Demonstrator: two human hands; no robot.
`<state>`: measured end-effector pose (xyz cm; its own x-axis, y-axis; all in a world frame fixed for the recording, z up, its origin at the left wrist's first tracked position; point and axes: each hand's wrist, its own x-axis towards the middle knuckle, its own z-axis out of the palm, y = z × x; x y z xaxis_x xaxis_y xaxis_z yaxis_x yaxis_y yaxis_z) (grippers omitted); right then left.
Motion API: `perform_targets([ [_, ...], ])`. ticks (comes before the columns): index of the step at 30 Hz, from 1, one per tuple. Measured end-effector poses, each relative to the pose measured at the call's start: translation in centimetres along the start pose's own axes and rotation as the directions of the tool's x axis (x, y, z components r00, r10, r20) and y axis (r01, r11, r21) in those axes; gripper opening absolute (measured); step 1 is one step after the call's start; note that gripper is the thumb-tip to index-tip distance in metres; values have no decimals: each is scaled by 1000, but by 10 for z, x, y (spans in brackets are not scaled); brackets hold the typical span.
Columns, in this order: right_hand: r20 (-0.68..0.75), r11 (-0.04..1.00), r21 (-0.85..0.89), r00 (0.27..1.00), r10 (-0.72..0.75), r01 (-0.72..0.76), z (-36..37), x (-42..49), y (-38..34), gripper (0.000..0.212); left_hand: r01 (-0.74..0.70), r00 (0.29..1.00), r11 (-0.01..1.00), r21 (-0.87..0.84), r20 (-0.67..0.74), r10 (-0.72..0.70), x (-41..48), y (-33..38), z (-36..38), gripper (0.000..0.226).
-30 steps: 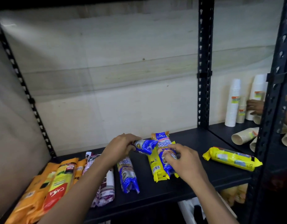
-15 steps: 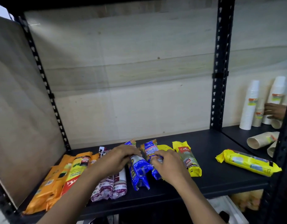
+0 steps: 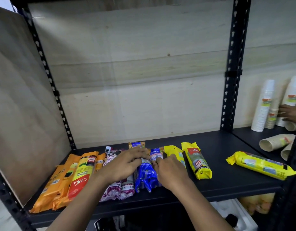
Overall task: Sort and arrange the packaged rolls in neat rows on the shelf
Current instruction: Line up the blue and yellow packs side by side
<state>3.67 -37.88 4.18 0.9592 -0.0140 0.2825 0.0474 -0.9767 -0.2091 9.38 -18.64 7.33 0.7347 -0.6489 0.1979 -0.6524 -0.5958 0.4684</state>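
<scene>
Packaged rolls lie in a row on the black shelf (image 3: 227,185). From the left come orange rolls (image 3: 60,184), a yellow-and-red roll (image 3: 80,177), maroon-and-white rolls (image 3: 117,190) and two blue rolls (image 3: 145,177). My left hand (image 3: 125,164) curls over the upper end of the left blue roll. My right hand (image 3: 170,172) grips the right blue roll from its side and partly hides a yellow roll (image 3: 172,152). Another yellow roll marked 25L (image 3: 199,160) lies just right of that. A longer yellow roll (image 3: 260,165) lies apart, slanted, at the far right.
Black slotted posts (image 3: 232,72) frame the bay, with a plywood panel (image 3: 19,105) on the left side. In the bay to the right stand stacks of paper cups (image 3: 263,105), some lying down (image 3: 275,143), with another person's hand (image 3: 290,114) on them. Boxes sit below the shelf.
Both hands lowered the blue rolls onto the shelf beside the maroon rolls and pressed them side by side. The 25L yellow roll now lies free to the right.
</scene>
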Motion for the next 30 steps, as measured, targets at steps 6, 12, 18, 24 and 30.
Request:
perform_targets([
  [6,1,1000,18,1000,8,-8,-2,0,8,39,-18,998,998,59,-59,22,-2,3,16,35],
  [12,28,971,237,999,39,-44,7,5,21,38,-36,990,997,75,-131,46,0,6,25,33],
  [18,-20,925,377,998,54,-43,5,8,25,28,-35,986,992,118,-160,54,1,13,23,29],
  [24,-131,919,394,988,81,-23,-6,5,40,21,-28,963,994,110,-265,56,6,23,31,25],
  [30,-228,955,293,966,119,-48,-25,-7,78,17,-108,950,985,138,-277,143,26,56,45,25],
])
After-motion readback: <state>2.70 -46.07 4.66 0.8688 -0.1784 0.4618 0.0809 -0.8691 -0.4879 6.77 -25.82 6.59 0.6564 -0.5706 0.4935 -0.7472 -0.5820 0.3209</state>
